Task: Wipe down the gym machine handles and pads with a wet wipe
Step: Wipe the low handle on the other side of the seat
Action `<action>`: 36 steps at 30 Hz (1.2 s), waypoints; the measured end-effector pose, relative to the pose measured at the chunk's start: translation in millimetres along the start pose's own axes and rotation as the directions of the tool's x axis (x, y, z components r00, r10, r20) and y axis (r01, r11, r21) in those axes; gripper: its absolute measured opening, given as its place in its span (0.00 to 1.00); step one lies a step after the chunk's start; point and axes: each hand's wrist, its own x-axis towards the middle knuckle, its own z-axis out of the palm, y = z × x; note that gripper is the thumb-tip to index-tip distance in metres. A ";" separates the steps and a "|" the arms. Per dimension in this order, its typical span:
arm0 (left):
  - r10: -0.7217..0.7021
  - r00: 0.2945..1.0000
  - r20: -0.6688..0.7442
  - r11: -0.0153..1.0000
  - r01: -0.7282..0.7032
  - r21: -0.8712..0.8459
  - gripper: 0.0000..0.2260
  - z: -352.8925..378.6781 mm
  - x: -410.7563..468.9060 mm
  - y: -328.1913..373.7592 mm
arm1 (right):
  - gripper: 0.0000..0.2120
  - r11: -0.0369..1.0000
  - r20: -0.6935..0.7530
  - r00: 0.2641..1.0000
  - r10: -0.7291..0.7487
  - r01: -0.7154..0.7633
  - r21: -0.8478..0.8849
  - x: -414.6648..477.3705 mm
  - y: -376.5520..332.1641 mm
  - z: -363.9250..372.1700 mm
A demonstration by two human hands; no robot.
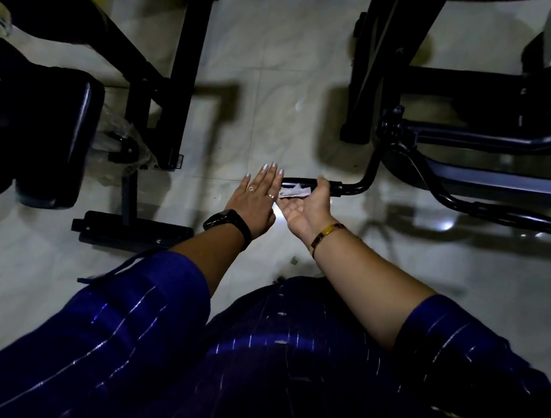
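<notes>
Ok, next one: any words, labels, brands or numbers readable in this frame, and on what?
No text can be read here.
The watch on the left wrist: face dark, nothing displayed.
The wet wipe against the handle: no print visible.
The black machine frame: no legible label; the picture is dim.

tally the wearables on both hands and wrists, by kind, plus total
Rings: 2, both on the left hand
Black wristband: 1, on the left wrist
Gold bracelet: 1, on the right wrist
Total: 4
</notes>
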 end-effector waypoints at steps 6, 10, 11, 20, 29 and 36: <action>0.004 1.000 -0.009 1.000 -0.004 0.006 0.34 0.8 1.0 0.2 | 0.30 0.991 -0.079 0.989 -0.123 0.127 0.047 1.8 -29.1 -9.1; 0.002 1.000 -0.019 1.000 -0.002 0.017 0.34 1.3 0.1 0.2 | 0.31 0.992 -0.074 0.990 -0.121 0.123 0.030 4.8 -19.6 -1.6; 0.003 1.000 -0.018 1.000 -0.003 0.017 0.34 1.1 0.0 -0.2 | 0.33 0.995 -0.058 0.993 -0.098 0.098 -0.003 6.5 -12.1 0.6; -0.004 1.000 0.005 1.000 0.004 0.011 0.34 0.7 -0.9 0.6 | 0.46 1.000 -0.009 1.000 0.015 -0.015 -0.013 -0.3 -3.4 -11.6; -0.012 1.000 0.002 1.000 0.012 0.009 0.34 1.8 -1.4 1.1 | 0.20 0.956 -0.206 0.936 -0.286 0.294 0.008 18.6 -33.7 -25.3; -0.020 1.000 -0.004 0.999 0.020 -0.030 0.35 2.0 -0.6 2.6 | 0.35 0.616 -0.089 0.814 -0.574 0.358 -0.702 5.6 12.5 -7.8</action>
